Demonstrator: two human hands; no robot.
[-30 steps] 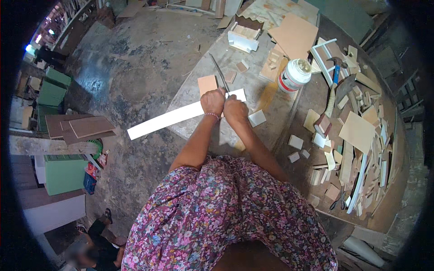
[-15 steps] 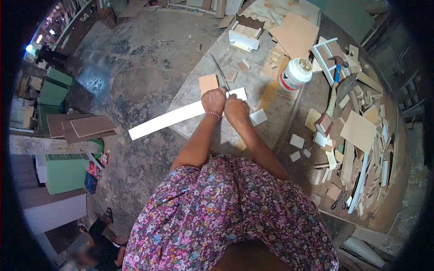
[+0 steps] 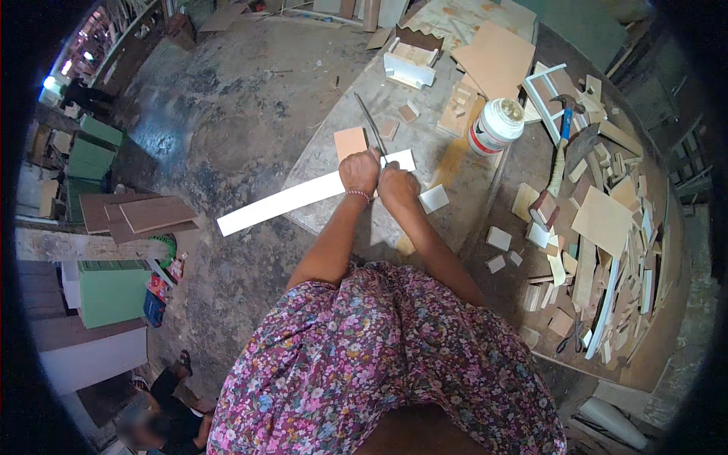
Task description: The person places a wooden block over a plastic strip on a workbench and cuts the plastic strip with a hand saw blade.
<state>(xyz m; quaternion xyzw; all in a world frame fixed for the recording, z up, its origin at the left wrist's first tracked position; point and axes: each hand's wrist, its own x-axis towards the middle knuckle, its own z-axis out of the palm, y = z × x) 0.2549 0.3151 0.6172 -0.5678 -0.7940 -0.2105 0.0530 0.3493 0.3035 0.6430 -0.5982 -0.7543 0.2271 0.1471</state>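
Observation:
A long white strip of board (image 3: 282, 202) lies slantwise over the worktable's left edge, its left end jutting out above the floor. My left hand (image 3: 359, 173) is closed on the strip and presses it against the table. Just to the right, my right hand (image 3: 398, 186) is closed round the near end of a long, narrow, dark saw-like blade (image 3: 368, 115). The blade crosses the strip between my two hands and points away from me; its handle is hidden in my grip. A tan square of board (image 3: 349, 144) sits beyond my left hand.
Small offcuts (image 3: 434, 199) lie around my right hand. An open white tub (image 3: 497, 127), a hammer (image 3: 566, 121) and a mallet-like tool (image 3: 544, 208) are to the right, beside heaped wood scraps (image 3: 599, 220). A small white wooden piece (image 3: 409, 67) stands farther off. Another person (image 3: 163, 409) sits low at left.
The blade and my right hand have shifted very slightly toward me. My left hand and the white strip stay in nearly the same place.

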